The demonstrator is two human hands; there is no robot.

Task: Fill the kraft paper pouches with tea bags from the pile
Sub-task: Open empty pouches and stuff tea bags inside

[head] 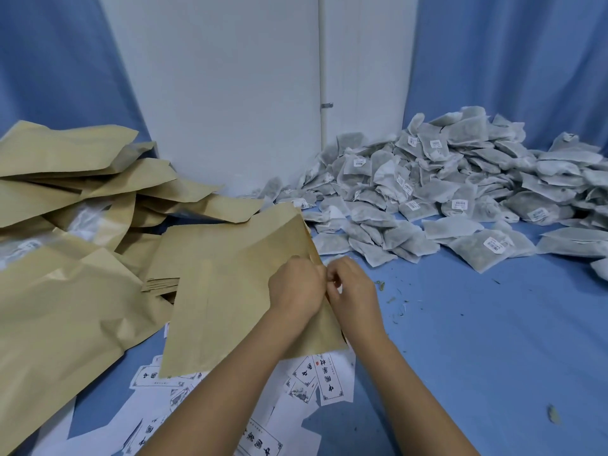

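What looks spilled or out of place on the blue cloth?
Small greenish crumbs lie scattered on the blue cloth right of the right hand, below the tea bag pile; they look like tea spilled from bags. One bigger scrap lies apart, lower right.

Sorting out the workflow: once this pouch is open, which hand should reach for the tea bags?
Right, probably. The right hand pinches the kraft pouch at the edge facing the tea bag pile; the left hand lies across the pouch and could hold it.
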